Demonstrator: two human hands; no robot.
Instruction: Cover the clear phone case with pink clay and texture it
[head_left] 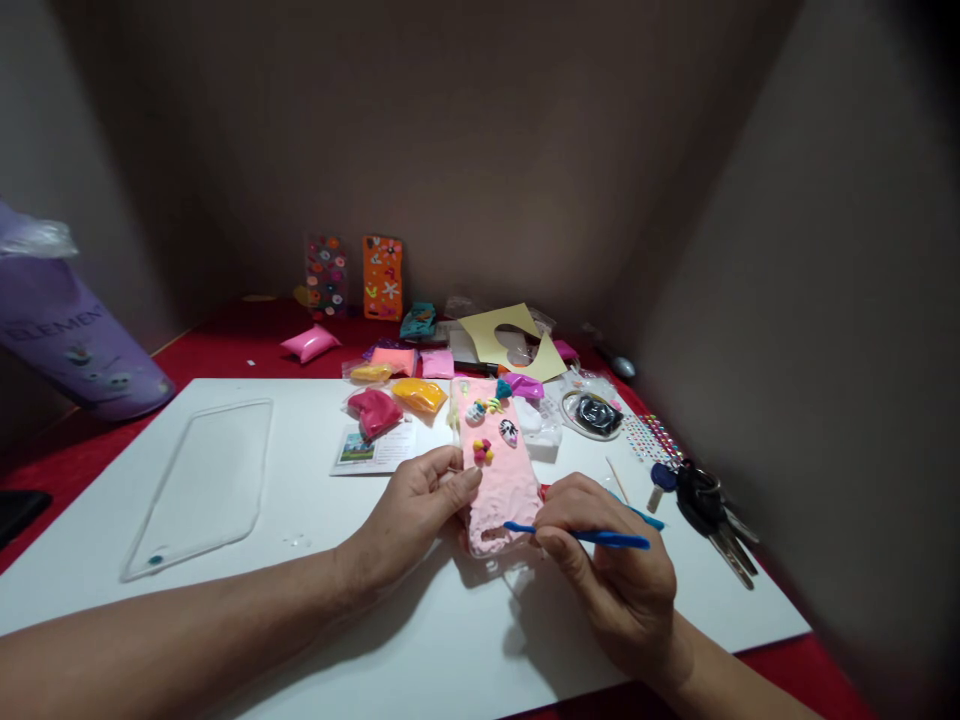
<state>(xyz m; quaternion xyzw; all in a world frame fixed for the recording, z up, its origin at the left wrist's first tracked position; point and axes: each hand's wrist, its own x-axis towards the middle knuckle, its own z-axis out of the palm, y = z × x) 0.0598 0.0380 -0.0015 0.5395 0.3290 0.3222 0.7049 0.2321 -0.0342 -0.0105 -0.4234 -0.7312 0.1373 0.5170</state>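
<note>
A phone case point(491, 492) covered in pink clay is tilted up off the white board, with small clay figures, among them a flower point(482, 451) and a black-and-white face point(508, 432), on its upper part. My left hand point(424, 500) grips its left edge, thumb on the front. Between the fingers of my right hand point(611, 570) is a blue clay modelling tool point(607, 539). Its tip meets the clay by the opening near the case's lower end. Part of a second blue tool point(651, 519) shows behind my right hand.
A clear case point(196, 490) lies at left on the white board point(300, 640). Several clay packets point(420, 396) sit behind the pink case. Keys point(716, 520) and a gem sheet point(654, 438) are at right. Two decorated cases, one orange point(382, 278), stand at the back.
</note>
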